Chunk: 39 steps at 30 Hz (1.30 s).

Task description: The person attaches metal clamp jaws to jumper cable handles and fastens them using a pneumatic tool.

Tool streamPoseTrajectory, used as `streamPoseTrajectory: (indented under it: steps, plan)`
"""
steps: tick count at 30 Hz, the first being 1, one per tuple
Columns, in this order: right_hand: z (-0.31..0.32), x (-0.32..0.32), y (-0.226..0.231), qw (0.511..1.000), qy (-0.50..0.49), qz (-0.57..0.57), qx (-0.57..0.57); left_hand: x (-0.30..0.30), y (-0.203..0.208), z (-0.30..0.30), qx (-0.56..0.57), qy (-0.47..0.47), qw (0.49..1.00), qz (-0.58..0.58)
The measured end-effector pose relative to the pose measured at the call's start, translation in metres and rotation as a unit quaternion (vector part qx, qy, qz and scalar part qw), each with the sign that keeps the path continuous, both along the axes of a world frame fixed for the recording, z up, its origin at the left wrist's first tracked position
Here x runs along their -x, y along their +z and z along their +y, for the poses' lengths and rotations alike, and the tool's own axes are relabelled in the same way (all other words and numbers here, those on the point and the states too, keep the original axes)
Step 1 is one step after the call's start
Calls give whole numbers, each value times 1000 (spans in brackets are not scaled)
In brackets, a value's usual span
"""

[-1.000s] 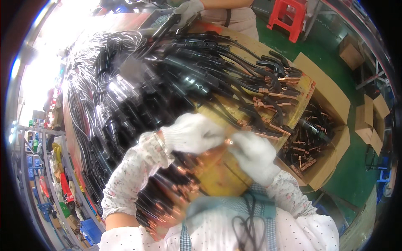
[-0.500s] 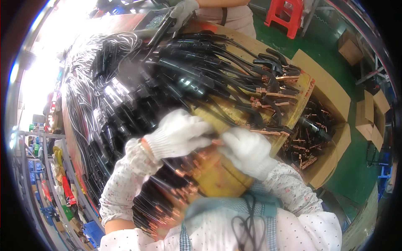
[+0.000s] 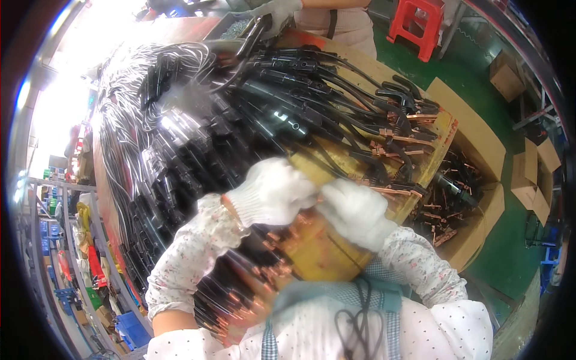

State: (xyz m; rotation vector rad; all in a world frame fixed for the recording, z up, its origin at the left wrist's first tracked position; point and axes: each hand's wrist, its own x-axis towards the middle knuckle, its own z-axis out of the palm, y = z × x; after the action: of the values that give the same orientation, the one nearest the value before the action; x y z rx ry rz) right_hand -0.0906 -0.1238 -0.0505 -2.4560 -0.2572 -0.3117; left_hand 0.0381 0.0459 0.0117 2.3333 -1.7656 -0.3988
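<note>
A table (image 3: pixel 324 255), its yellow surface bare near the wearer, fills the middle of the view. Across its left and centre spreads a thick bed of black handles (image 3: pixel 192 159), with grey cables (image 3: pixel 120 129) looping along the far left. An open cardboard box (image 3: pixel 487 225) stands against the table's right side, black and copper parts jumbled inside. Beyond is a red stool (image 3: pixel 429 42) on the green floor. Over the table, the white-gloved left hand (image 3: pixel 273 191) and right hand (image 3: pixel 355 213) come close together, fingers bent inward; blur and the gloves hide whether either grip is closed on something. At the far edge, a co-worker's gloved hand (image 3: pixel 279 13) grasps a black handle. Smallest are the copper ends (image 3: pixel 273 271), lying below the left hand.
</note>
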Motion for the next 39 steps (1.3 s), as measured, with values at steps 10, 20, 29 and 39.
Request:
streamPoseTrajectory:
  steps: [10, 20, 29, 39]
  plan:
    - [-54, 86, -3, 963, -211, -166, 32, -1, 3, -7, 7, 15, 999, 48]
    - [-200, 144, -202, 589, -562, 23, -580, 4, -8, -16, 93, 3, 995, -26]
    - [-275, 68, -277, 365, -660, -9, -657, 6, -14, -23, 40, 37, 998, 32]
    - [-239, 136, -153, 651, -672, -68, -348, 5, -11, -11, 31, 64, 995, 74]
